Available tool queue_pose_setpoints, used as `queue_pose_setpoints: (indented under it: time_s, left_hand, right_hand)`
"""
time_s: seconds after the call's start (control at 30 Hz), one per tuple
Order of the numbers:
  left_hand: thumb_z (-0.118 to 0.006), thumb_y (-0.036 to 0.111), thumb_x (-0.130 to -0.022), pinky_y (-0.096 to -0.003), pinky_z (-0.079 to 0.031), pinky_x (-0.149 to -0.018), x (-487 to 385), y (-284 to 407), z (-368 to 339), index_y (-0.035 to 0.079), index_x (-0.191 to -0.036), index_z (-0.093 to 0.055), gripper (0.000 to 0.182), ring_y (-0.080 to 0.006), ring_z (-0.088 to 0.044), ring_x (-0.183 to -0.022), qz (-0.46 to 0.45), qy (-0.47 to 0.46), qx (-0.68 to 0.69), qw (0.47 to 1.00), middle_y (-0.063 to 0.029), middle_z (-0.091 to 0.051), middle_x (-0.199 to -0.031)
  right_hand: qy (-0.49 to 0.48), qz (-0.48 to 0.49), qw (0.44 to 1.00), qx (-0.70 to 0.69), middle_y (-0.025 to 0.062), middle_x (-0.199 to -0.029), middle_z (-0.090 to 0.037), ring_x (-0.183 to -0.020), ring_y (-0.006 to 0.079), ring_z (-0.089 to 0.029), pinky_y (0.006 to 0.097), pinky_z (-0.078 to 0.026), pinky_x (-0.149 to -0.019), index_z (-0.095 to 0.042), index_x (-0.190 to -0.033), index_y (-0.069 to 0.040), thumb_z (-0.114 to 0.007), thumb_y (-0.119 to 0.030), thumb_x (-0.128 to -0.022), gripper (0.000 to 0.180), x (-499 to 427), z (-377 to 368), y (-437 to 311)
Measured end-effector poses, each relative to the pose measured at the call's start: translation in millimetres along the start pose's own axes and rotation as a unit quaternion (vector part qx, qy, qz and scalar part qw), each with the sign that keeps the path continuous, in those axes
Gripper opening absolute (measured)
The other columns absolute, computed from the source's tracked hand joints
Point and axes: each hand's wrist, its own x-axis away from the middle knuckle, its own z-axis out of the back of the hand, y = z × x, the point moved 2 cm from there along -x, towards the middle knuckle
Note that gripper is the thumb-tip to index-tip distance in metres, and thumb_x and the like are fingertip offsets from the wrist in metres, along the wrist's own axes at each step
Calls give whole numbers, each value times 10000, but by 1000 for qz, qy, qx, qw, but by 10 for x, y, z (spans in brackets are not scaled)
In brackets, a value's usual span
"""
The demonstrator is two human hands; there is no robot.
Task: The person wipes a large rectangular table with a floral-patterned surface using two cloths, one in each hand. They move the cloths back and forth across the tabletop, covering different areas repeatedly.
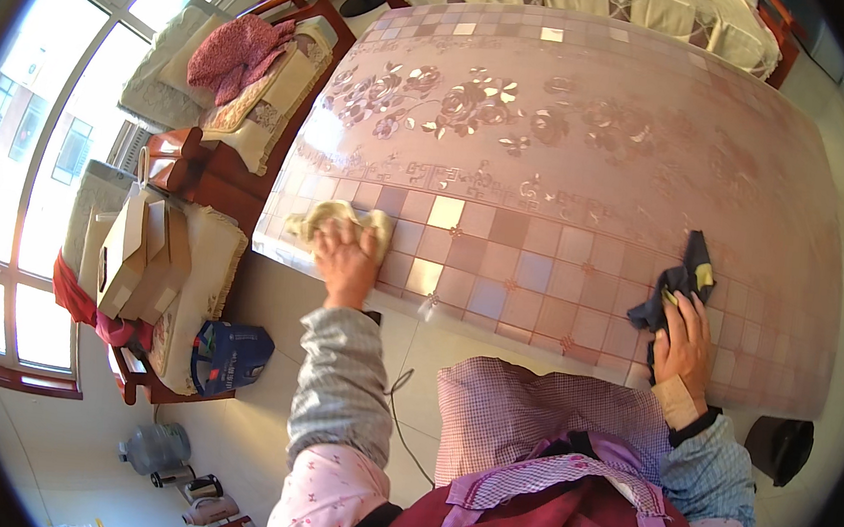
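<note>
My left hand [347, 261] presses a crumpled yellow cloth [336, 214] onto the table near its left front corner. My right hand [684, 347] holds a dark cloth [693, 261] with a yellow patch against the table near the right front edge. Under both cloths is a large table with a glossy pinkish cover [491, 164], patterned with flowers and checkered squares. Part of each cloth is hidden beneath the fingers.
Left of the table stands a wooden sofa with a cushioned seat [207, 267], bearing cardboard boxes [144, 258]. A pink blanket [237, 55] lies farther back. On the floor are a blue bag [233, 356], a cable [398, 404], a water jug [156, 447] and a black bin [778, 450].
</note>
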Motion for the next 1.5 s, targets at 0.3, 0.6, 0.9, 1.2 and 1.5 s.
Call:
queue_pose_setpoints:
  time_s: [0.3, 0.6, 0.9, 1.2, 1.5]
  left_hand:
    - [-675, 503, -925, -607, -306, -1191, 1786, 2530, 584, 124, -1499, -525, 704, -453, -300, -1507, -382, 52, 191, 902, -243, -369, -1593]
    - [-635, 315, -923, -567, -525, -898, 864, 2049, 524, 137, -1189, -669, 321, -360, -552, -1186, -372, 254, -15, 893, -94, -569, -1268]
    - [-606, 351, -941, -642, -417, -1043, 1112, 2539, 438, 63, -1109, -743, 360, -476, -470, -1340, -295, 181, 52, 937, -214, -571, -1331]
    - [-620, 313, -902, -554, -470, -1030, 1749, 2968, 707, 69, -1292, -634, 461, -415, -513, -1318, -396, 189, 255, 861, -180, -546, -1393]
    - [-527, 462, -1008, -579, -303, -1193, 975, 1129, 294, 78, -1494, -532, 619, -415, -358, -1482, -101, 88, 132, 982, -225, -417, -1589]
  right_hand:
    - [28, 2, 1000, -11, 135, -1444, -568, -1397, 377, -468, 467, -405, -1173, -621, -1346, -50, -633, -128, -919, 434, 12, -28, 29]
    - [53, 14, 998, -10, 94, -1403, -599, -1350, 356, -507, 466, -412, -1159, -637, -1336, -93, -670, -150, -900, 440, 8, 9, 30]
    - [54, 9, 998, -25, 103, -1408, -592, -1361, 358, -494, 508, -370, -1182, -634, -1340, -90, -669, -148, -893, 452, 14, -33, 53]
    - [66, 8, 998, -10, 81, -1398, -605, -1363, 345, -494, 475, -394, -1170, -654, -1318, -94, -673, -159, -891, 433, 21, -47, 57]
    - [72, 13, 997, -4, 81, -1394, -596, -1349, 344, -494, 476, -397, -1165, -643, -1327, -97, -674, -171, -889, 446, 21, -60, 59]
